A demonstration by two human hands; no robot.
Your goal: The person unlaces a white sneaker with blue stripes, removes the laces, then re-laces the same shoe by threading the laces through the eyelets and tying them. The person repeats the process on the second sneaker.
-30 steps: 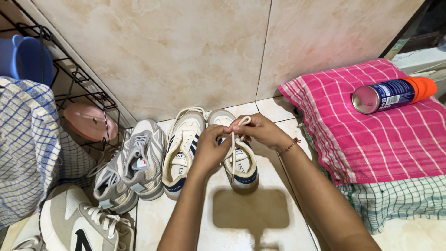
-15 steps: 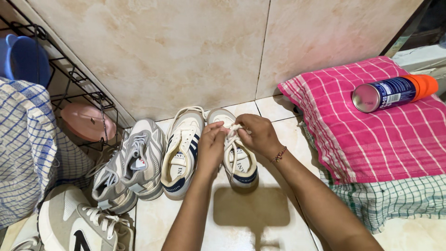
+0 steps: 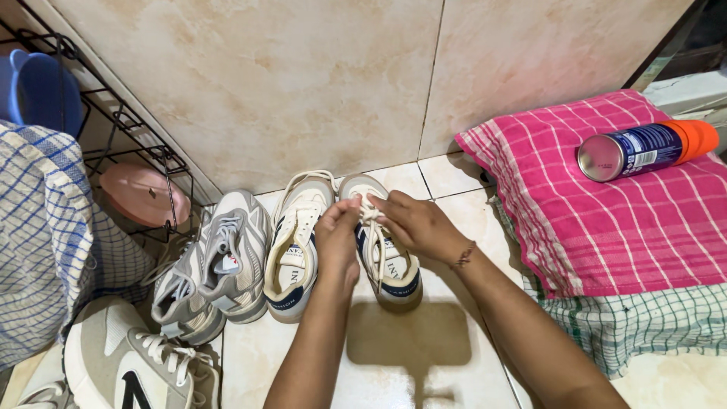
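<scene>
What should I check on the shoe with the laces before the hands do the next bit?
1. Both hands on the lace: ok. Left hand and right hand pinch the white lace.
2. Shoe flat on the floor: ok. The cream shoe sits on the tile.
3. Knot tight: cannot tell, fingers hide it.
4. Partner shoe close: ok, right beside it.
5. Spray can out of the way: ok, lying on the pink cloth.

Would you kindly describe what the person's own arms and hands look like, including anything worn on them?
Both forearms are bare, with no sleeves in view and no gloves. The right hand has a thin beaded bracelet in dark red tones around its wrist. The left hand and its wrist carry nothing; no rings are discernible.
</scene>
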